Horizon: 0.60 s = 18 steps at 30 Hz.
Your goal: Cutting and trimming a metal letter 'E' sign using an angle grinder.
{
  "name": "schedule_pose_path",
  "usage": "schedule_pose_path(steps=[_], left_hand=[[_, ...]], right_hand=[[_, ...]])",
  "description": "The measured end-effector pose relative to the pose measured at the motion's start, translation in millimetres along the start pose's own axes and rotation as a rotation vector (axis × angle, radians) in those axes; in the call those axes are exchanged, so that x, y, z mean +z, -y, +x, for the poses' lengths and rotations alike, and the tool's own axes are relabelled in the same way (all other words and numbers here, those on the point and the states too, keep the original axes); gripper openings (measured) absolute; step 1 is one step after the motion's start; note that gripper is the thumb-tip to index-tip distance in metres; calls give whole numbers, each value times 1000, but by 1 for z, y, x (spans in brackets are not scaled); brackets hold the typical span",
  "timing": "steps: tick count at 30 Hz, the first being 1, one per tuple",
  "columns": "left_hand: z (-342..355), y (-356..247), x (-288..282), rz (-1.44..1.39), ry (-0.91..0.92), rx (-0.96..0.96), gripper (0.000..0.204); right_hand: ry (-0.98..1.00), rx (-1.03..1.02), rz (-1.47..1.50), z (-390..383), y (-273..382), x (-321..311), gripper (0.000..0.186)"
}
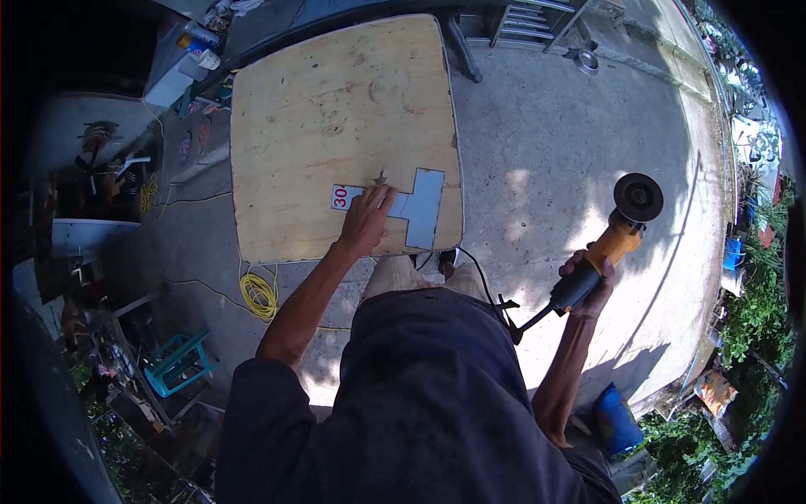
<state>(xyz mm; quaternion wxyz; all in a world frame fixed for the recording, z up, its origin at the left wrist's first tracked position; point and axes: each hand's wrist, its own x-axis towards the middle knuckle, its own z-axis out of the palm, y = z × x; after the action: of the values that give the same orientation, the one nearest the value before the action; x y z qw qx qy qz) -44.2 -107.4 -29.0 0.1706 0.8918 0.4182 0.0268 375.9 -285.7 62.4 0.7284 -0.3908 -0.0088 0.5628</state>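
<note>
My left hand (365, 220) rests with outstretched, slightly bent fingers on a white T-shaped plate (426, 214) with red print at its left end. The plate lies near the front of a pale plywood tabletop (340, 92), beside a small dark ragged mark or hole. My right hand (592, 286) is closed round a yellow and black angle grinder (611, 246), held off the table to the right. Its dark disc (638, 197) points up and away from me, and a black cord runs from its rear down toward my legs.
A yellow cable coil (259, 294) and teal stool (172, 365) are on the concrete floor at left, near clutter. A metal ladder (529, 21) and round metal dish (587, 61) are at the back. A blue sack (617, 420) and plants (747, 328) are at right.
</note>
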Motion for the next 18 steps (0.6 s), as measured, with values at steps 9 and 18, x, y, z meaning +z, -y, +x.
schedule_pose_path(steps=[9, 18], left_hand=[[20, 16, 2, -124, -15, 30, 72], [44, 14, 6, -306, -131, 260, 68]], right_hand=[[-60, -5, -120, -40, -14, -13, 50], [-154, -57, -284, -76, -35, 18, 67]])
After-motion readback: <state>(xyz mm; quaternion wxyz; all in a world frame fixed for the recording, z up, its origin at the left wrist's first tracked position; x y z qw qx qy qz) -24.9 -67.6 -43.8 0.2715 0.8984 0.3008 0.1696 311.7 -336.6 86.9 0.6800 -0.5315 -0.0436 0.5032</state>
